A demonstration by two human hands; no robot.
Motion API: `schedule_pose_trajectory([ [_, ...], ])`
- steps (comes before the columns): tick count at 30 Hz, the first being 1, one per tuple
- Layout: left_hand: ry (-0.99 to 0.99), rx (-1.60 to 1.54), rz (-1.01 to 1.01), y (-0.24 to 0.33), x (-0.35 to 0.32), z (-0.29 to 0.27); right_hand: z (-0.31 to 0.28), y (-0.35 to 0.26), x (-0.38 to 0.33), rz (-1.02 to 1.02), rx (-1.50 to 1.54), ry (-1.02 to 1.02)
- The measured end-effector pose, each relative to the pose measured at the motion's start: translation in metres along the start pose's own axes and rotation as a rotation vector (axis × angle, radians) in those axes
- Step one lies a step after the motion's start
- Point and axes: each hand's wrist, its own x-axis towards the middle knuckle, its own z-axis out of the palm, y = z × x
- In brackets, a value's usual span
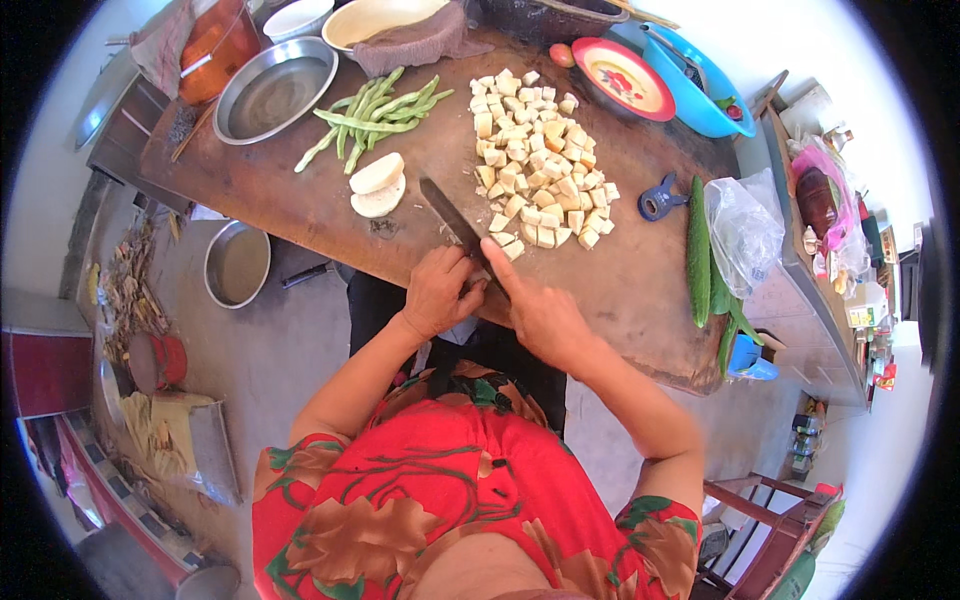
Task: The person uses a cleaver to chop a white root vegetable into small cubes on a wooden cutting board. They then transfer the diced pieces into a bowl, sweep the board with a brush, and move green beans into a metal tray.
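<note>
Can read no words or numbers; can see a tiny, illegible label [862,317] on a white jug [872,297], right of frame.

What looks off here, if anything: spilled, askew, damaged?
No obvious spill or breakage. Mildly odd: dry plant scraps lie loose on the floor at left, looking untidy, and a small dark patch of debris sits on the tabletop beside the pale pieces.

Beneath the diced pieces [545,150], the bench [640,290] is looking matt and scuffed. Left of them, a metal basin [225,112] is gleaming and rumpled cloth [430,40] is looking dull; right of them, a crinkled plastic bag [748,230] is shining.
</note>
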Motion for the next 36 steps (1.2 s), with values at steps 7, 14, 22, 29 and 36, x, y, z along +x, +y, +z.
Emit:
schedule_pose_trajectory([
  [7, -0.062, -0.052, -0.002, -0.005, -0.004, -0.002, -0.016, 0.031, -0.017, 0.084, 0.581, 0.443],
  [14, -0.092, -0.098, -0.065, -0.006, 0.050, 0.053, -0.034, 0.023, -0.057, 0.245, 0.864, 0.757],
  [22, 0.228, 0.229, -0.088, -0.014, 0.059, 0.008, -0.016, 0.042, -0.090, 0.176, 0.957, 0.968],
  [29, 0.171, 0.544, -0.364, -0.095, 0.056, -0.051, -0.014, 0.053, -0.101, 0.197, 1.059, 1.060],
  [36, 0.210, 0.466, -0.308, -0.103, 0.061, -0.050, -0.010, 0.048, -0.099, 0.199, 1.026, 1.071],
])
